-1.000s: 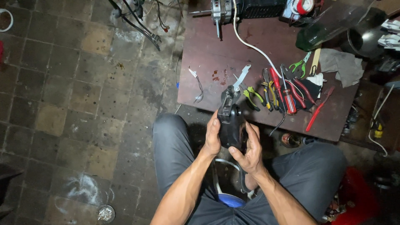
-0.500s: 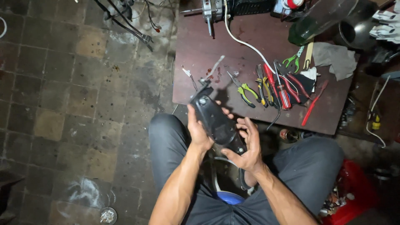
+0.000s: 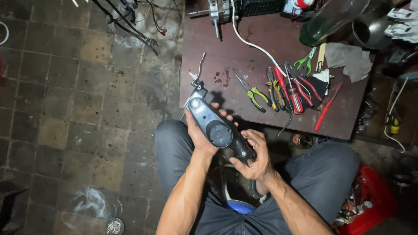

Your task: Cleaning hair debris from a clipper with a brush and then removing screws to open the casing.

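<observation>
a long black plastic housing [image 3: 216, 127], prob a power-tool body, sits slantwise in front of the person, upper end pointing up-left, lower end down-right. it's matte black w/ a round recessed disc about mid-length, a small pale round fitting near the upper end and a metal bracket-like bit at the very tip; a screw head shows near the lower end. left hand [image 3: 197, 132] is wrapped round the upper half from behind/below, palm under it, fingertips curling over the far edge, so closed on the housing. right hand [image 3: 256, 155] is clamped on the lower end, thumb on top near the screw, fingers folded under. the piece is held up in the air above the lap, between the knees in dark grey trousers [image 3: 324, 174], just off the near edge of the dark red workbench [image 3: 226, 52], not touching it. on the bench, well apart from the hands: green-handled pliers [image 3: 252, 93], a bunch of red-handled screwdrivers [image 3: 291, 89], a grey rag [image 3: 350, 58], a white cable [image 3: 254, 43], a small motor [image 3: 216, 11] at the far edge. floor is worn dark tiles [image 3: 65, 87]; a red crate [image 3: 370, 196] of small parts sits by the right leg.
</observation>
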